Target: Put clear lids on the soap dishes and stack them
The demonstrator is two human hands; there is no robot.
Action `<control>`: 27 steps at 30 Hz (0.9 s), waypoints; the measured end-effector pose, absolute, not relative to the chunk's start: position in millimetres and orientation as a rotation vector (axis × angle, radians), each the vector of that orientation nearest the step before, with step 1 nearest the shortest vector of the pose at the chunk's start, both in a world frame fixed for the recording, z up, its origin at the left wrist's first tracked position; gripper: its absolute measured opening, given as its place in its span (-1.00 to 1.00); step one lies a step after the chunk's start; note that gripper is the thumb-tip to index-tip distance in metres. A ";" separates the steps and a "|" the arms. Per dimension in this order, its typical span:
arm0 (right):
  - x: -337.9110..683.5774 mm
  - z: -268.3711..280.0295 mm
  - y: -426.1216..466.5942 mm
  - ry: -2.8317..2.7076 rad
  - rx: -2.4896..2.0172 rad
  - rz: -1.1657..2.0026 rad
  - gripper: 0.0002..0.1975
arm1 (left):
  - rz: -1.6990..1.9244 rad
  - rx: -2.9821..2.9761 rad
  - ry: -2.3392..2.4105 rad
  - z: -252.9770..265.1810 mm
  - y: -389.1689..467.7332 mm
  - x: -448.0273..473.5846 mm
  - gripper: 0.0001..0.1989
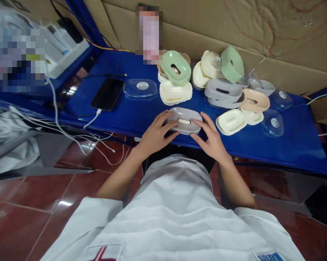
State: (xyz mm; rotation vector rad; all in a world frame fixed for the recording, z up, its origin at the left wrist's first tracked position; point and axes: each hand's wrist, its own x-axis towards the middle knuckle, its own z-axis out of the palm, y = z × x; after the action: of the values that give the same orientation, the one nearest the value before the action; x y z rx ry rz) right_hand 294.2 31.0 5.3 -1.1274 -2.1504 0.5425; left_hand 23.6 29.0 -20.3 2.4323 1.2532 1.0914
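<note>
A grey oval soap dish [184, 115], with a pale slot in its middle, sits at the front edge of the blue table. My left hand [158, 132] grips its left end, and my right hand [211, 137] grips its right end, fingers curved around the rim. Just behind it lies a stack of cream trays [175, 93], with a green oval part [176, 67] resting above. To the right are grey slotted parts [223, 92], a peach slotted part [255, 100] and a cream tray [231, 122].
A black phone [107, 94] with a white cable lies on the left of the blue table [296, 145]. Clear lids [140, 89] lie beside it and at the right. More cream parts and a green ring [232, 65] lean near the cardboard wall [193, 29]. White cables hang at left.
</note>
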 end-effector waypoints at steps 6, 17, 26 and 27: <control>293.5 10.1 30.6 -2.276 -1.077 0.533 -0.63 | 1.037 2.477 1.293 -14.2 23.2 14.9 -0.65; 292.2 15.2 24.6 -2.447 -1.014 0.355 -0.62 | 0.978 2.454 1.398 -11.8 28.2 -23.8 -0.63; 307.2 -2.1 25.5 -2.379 -1.070 0.321 -0.59 | 0.752 2.375 1.920 9.9 97.2 -66.9 -0.49; 306.7 -2.9 24.6 -2.380 -1.071 0.308 -0.59 | 0.755 2.376 1.916 7.4 95.0 -64.3 -0.53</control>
State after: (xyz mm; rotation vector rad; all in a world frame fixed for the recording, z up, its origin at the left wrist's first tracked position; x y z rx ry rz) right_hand 306.7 24.6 -2.9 -1.0712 -2.3805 0.3081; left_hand -64.3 95.0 7.4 2.3756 1.9159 0.7555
